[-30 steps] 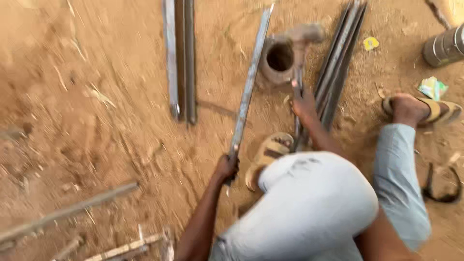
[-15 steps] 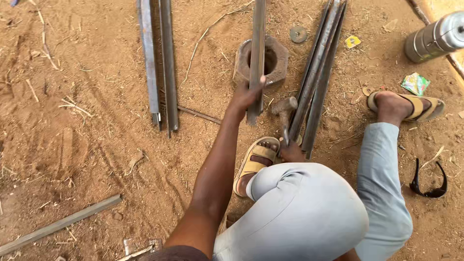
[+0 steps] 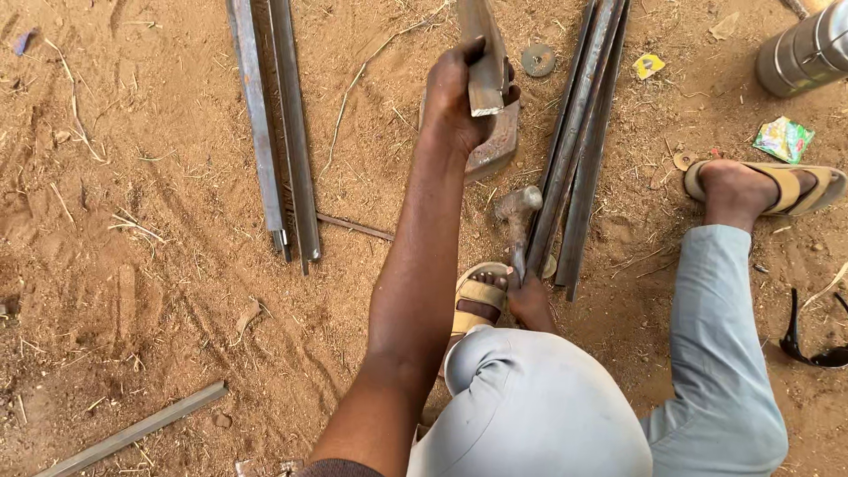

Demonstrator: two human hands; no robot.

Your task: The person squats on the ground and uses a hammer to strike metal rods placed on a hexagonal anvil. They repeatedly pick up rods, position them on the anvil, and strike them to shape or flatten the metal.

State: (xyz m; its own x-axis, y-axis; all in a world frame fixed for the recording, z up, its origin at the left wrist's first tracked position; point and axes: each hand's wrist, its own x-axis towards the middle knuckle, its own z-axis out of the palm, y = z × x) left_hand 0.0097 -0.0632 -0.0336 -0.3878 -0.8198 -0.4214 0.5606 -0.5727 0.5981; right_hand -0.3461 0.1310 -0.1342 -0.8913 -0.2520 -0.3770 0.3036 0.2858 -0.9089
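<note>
While the person squats on bare sandy ground [image 3: 132, 265], the leftmost item is a single steel bar [image 3: 132, 431] lying diagonally at the lower left edge. Further right, a pair of angle-iron lengths [image 3: 274, 132] lies side by side, running from the top edge down toward the middle, with a thin rod [image 3: 353, 227] just beside their lower ends. At centre, the left hand [image 3: 459, 97] is closed in a full grip round a flat steel bar [image 3: 481, 57], held upright over a rusty metal block [image 3: 495, 146] that sits on the ground directly beneath. Below that, the right hand [image 3: 533, 300] is wrapped round the handle of a hammer [image 3: 517, 212], whose head rests low, near the block and touching a bundle of long steel bars [image 3: 579, 150]. A sandalled foot [image 3: 479, 296] sits just beside the right hand. A washer [image 3: 538, 60] lies near the bundle's upper part. Further right are a second sandalled foot [image 3: 768, 187], a green wrapper [image 3: 783, 139], a metal cylinder [image 3: 808, 51] at the top corner, and dark sunglasses [image 3: 808, 340] at the right edge.
</note>
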